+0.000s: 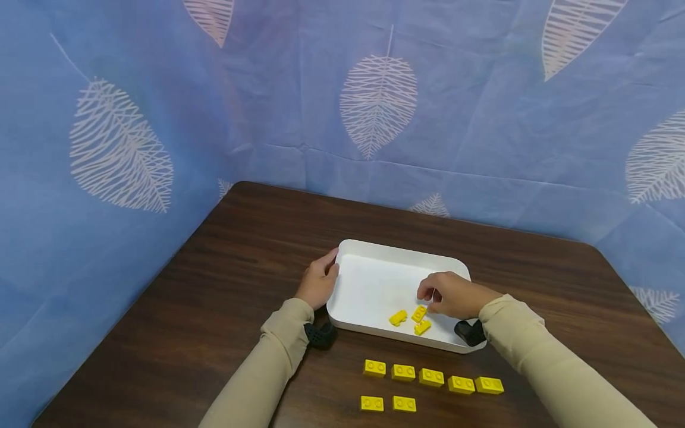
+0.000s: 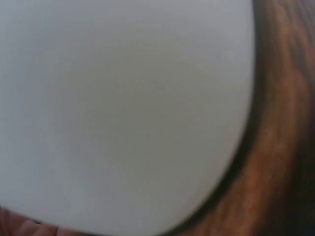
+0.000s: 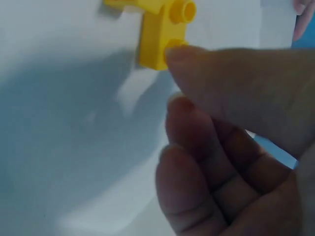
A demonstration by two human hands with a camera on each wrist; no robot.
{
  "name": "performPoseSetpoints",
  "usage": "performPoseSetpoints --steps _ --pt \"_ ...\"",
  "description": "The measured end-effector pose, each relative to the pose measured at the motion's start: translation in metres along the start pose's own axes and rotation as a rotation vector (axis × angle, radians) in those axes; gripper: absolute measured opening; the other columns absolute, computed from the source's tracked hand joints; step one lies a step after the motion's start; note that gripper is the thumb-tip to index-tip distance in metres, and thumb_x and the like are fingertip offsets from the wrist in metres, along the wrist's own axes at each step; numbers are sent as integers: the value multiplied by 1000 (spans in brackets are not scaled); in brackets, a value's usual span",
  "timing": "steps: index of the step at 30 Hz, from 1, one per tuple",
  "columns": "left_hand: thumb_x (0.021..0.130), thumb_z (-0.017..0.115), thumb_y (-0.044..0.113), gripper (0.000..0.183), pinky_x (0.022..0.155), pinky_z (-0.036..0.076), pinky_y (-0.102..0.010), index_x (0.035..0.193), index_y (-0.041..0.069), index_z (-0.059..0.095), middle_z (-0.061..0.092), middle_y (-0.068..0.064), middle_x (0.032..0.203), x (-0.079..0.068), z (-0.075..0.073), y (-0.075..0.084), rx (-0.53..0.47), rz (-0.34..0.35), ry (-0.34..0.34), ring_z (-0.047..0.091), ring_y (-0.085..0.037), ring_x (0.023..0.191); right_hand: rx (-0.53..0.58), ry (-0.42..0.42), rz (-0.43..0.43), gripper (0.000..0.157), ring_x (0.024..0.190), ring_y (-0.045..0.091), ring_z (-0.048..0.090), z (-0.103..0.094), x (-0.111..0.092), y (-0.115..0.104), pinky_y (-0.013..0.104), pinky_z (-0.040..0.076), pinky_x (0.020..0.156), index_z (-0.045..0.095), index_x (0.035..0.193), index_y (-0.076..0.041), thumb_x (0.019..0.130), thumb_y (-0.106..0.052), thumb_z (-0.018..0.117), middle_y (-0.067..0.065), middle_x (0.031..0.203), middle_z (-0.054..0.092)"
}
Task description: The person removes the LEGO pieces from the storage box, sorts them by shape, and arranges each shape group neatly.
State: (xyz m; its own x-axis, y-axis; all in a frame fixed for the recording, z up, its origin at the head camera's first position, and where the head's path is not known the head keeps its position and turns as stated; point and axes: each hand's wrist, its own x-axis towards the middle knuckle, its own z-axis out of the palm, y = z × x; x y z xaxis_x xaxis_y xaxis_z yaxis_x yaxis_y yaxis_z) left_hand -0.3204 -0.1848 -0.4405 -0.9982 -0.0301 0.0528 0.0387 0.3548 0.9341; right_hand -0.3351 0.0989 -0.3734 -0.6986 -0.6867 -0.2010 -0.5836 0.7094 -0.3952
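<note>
A white tray (image 1: pixel 369 285) lies on the dark table, its near wall towards me. At its left end my left hand (image 1: pixel 317 282) holds the rim; the left wrist view shows mostly the blurred tray wall. Inside the tray are three yellow two-stud toy bricks (image 1: pixel 398 318), grouped near the front wall. Over them hovers my right hand (image 1: pixel 455 294), fingers loosely bent, with a gap between thumb and index finger. In the right wrist view the thumb overlaps one yellow brick (image 3: pixel 152 37); whether it touches cannot be told.
In front of the tray, a row of several yellow bricks (image 1: pixel 431 377) stands on the wooden table (image 1: pixel 257 238). Two more bricks (image 1: pixel 371 403) sit nearer to me. A blue leaf-patterned cloth (image 1: pixel 299 89) hangs behind and to the left of the table.
</note>
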Motion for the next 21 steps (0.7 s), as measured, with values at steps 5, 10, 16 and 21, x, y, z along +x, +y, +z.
performPoseSetpoints --steps 5,10,16,21 --pt "99 45 17 45 107 36 -45 143 8 41 43 -11 145 0 -1 0 5 9 4 40 -25 134 37 -71 38 17 73 10 48 5 9 0 24 46 65 64 88 -14 78 -4 74 -5 83 57" --pt "100 45 16 45 107 36 -44 143 7 40 42 -11 145 0 2 1 -6 13 -10 40 -25 133 41 -92 56 16 73 10 48 10 10 -1 23 45 65 64 85 -15 77 -6 75 -6 81 57" --pt "100 45 17 45 107 36 -44 143 8 40 42 -11 145 1 3 1 -7 2 -4 40 -25 133 33 -68 63 14 72 10 47 11 7 -2 23 44 65 65 86 -15 78 -8 75 -6 80 57" --pt "100 45 17 45 108 35 -43 143 9 41 42 -10 145 2 1 -3 -3 0 6 39 -24 134 -4 23 43 12 72 8 48 7 -1 -2 23 46 65 65 90 -14 81 -9 72 -7 84 58"
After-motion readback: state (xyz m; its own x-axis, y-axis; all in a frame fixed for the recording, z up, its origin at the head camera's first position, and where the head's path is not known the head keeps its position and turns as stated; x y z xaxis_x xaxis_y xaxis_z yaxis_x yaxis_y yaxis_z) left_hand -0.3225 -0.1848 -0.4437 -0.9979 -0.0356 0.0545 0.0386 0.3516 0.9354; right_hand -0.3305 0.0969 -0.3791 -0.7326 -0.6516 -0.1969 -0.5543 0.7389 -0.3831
